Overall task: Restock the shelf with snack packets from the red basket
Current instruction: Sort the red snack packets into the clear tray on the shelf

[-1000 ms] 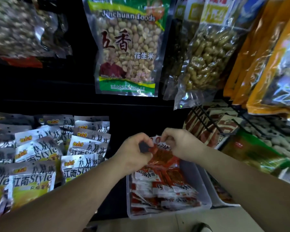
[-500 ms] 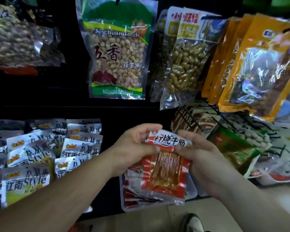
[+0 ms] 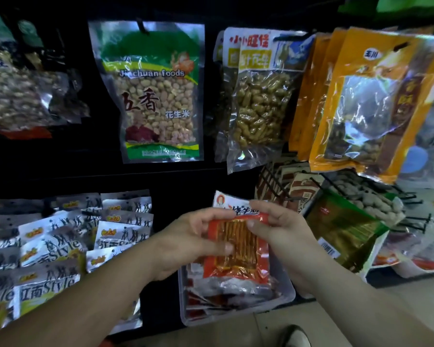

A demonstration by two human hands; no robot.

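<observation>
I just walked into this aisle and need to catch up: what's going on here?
A person holds one red snack packet with both hands: the left hand grips its left side, the right hand pinches its upper right edge. It sits over a clear bin of similar packets, below the hanging peanut bag, not yet placed.

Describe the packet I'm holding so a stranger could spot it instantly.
Look below the hanging green-topped peanut bag, above the clear bin. The left hand and right hand hold the packet there. Unlike the white packets leftward, it's red, showing orange strips.
</observation>
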